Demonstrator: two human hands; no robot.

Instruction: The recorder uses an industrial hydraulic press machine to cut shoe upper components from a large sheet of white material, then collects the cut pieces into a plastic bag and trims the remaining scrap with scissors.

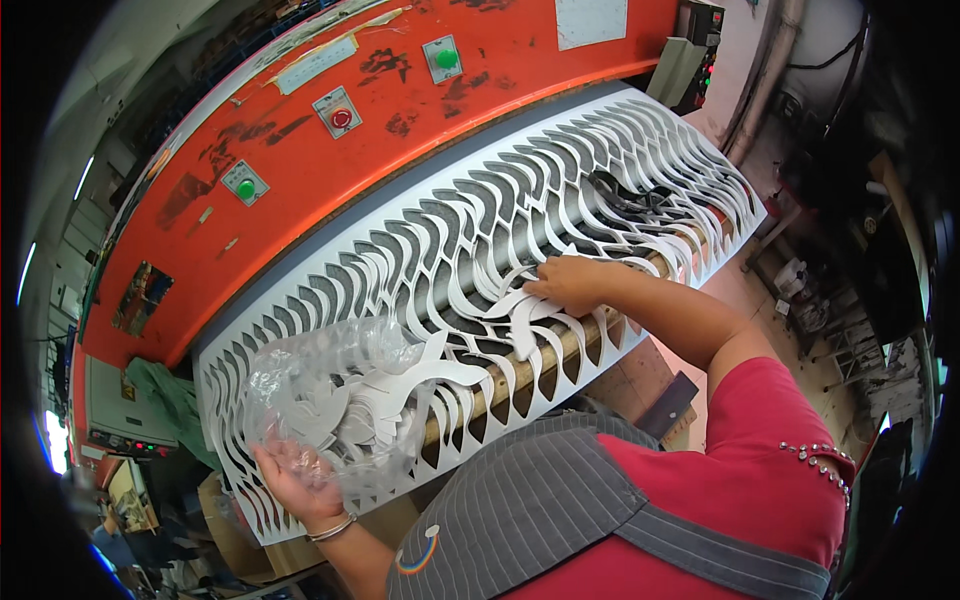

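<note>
A clear plastic bag (285,372) lies on the cut sheet, with many loose white curved pieces (365,408) inside and at its mouth. My left hand (300,480) is closed on the bag's near left edge. Further right and farther off, my right hand (568,285) has its fingers curled over a few white curved strips (522,322), the fingertips partly hidden. Under both hands spreads a wide white sheet (222,345), die-cut into rows of curved leaf-like shapes. Dark gaps show where shapes are out of it.
Behind the sheet stands a large orange-red machine (290,160) with green buttons (446,60) and a red button (341,119). A wooden bar (570,345) runs under the sheet's near side. Control boxes flank the machine. A cardboard box (230,530) sits below at left.
</note>
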